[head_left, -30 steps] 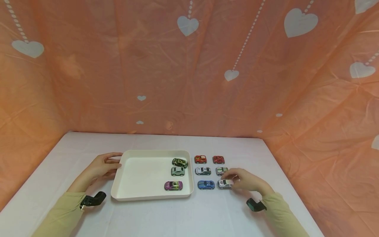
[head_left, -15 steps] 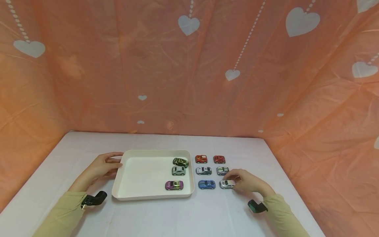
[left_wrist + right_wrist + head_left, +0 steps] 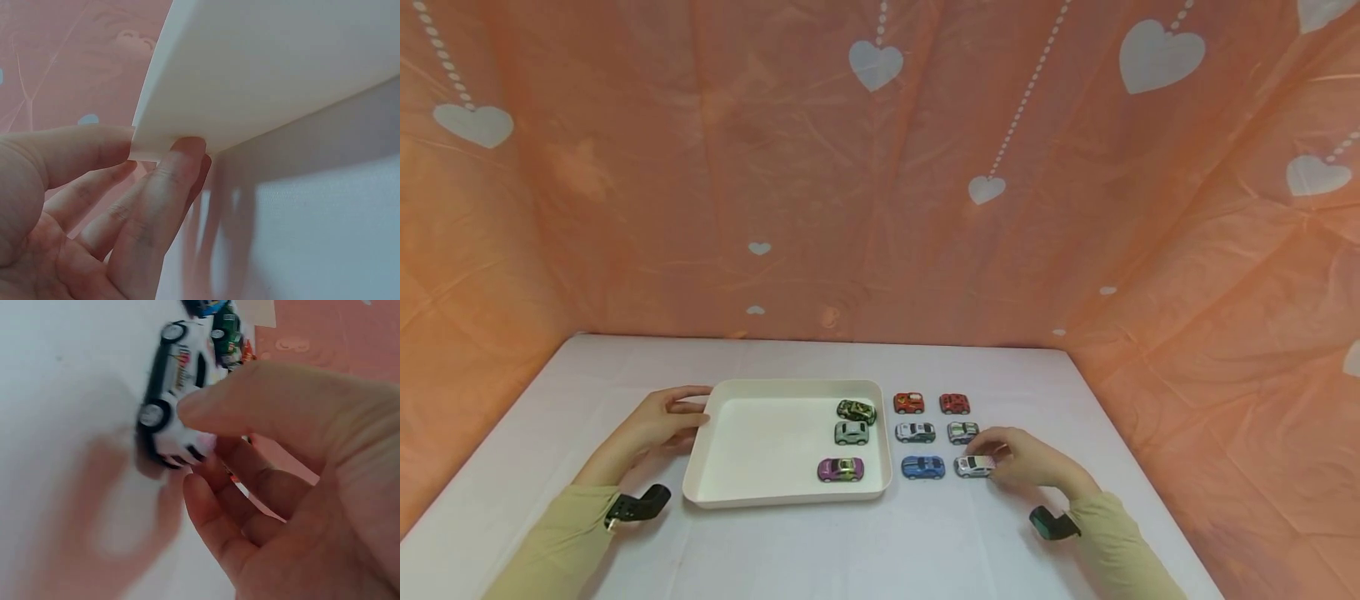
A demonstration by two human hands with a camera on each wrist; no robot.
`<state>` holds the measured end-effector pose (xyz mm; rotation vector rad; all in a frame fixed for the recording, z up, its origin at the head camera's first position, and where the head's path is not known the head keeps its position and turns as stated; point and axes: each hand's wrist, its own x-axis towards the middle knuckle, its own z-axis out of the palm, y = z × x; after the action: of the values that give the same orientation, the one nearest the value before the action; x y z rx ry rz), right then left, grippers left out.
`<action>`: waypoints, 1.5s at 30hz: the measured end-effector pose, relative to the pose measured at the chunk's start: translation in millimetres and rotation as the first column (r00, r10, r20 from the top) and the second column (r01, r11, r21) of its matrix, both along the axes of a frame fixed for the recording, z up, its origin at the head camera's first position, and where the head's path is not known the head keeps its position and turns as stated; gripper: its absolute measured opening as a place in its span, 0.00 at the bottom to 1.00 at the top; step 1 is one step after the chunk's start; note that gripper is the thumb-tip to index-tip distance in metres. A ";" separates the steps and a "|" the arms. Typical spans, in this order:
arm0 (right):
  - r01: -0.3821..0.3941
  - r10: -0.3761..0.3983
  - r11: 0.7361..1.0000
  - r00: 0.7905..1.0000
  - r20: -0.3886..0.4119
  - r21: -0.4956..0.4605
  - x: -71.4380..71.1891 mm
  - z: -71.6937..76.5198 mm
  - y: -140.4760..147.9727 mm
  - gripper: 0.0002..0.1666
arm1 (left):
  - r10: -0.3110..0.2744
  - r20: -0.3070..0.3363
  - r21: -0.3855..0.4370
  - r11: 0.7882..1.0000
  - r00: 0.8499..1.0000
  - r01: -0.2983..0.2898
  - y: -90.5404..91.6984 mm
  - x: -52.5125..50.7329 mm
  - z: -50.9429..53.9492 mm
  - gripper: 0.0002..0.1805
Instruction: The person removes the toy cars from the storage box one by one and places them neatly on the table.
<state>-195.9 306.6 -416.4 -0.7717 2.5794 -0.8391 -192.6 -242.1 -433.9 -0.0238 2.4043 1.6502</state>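
My left hand [image 3: 657, 421] holds the left rim of a cream tray [image 3: 752, 501], thumb and fingers pinching its edge in the left wrist view. Three toy cars lie at the tray's right side: a camouflage car [image 3: 856, 411], a grey-green car [image 3: 852, 432] and a purple car [image 3: 840, 469]. To the right, my right hand [image 3: 1026, 457] has its thumb and fingers around the rear of a white toy car [image 3: 181, 381]. In the right wrist view the thumb touches that car's side. The fingers behind it are partly hidden.
Beside the tray stand two short columns of toy cars: a red-orange car [image 3: 908, 403], a red car [image 3: 955, 404], a white-and-black car [image 3: 915, 432], a green-and-white car [image 3: 962, 432] and a blue car [image 3: 922, 467]. An orange curtain [image 3: 820, 208] hangs behind the white table [image 3: 850, 558].
The white toy car and my right hand have shifted slightly to the right, away from the blue car. My left hand and the tray have stayed put.
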 end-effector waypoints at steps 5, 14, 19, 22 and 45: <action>-0.038 0.038 0.998 0.999 -0.011 -0.046 -3.3 12.6 1.3 0.21 | 0.003 0.008 -0.009 1.000 1.000 -0.003 -0.9 0.1 1.6 0.34; -0.113 0.105 0.986 0.992 -0.067 -0.125 -22.1 39.0 -25.8 0.21 | 0.011 0.006 -0.005 1.000 1.000 -0.011 -0.9 -2.0 -0.8 0.33; -0.134 0.124 0.982 0.989 -0.084 -0.131 -31.0 56.1 -52.9 0.23 | 0.012 -0.001 0.003 1.000 1.000 -0.012 -1.1 -1.5 -2.6 0.33; -0.156 0.145 0.978 0.986 -0.085 -0.139 -34.9 64.1 -69.4 0.24 | 0.012 -0.003 0.011 1.000 1.000 -0.012 -0.6 -0.6 -2.3 0.33; -0.303 0.304 0.947 0.953 -0.012 -0.109 -68.6 51.8 -159.2 0.25 | 0.022 0.029 0.017 1.000 0.999 -0.023 -0.3 -0.7 -0.2 0.34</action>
<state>-264.5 147.3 -364.6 -1.1616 2.3401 -0.8855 -193.3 -242.4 -434.1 -0.0719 2.3767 1.6687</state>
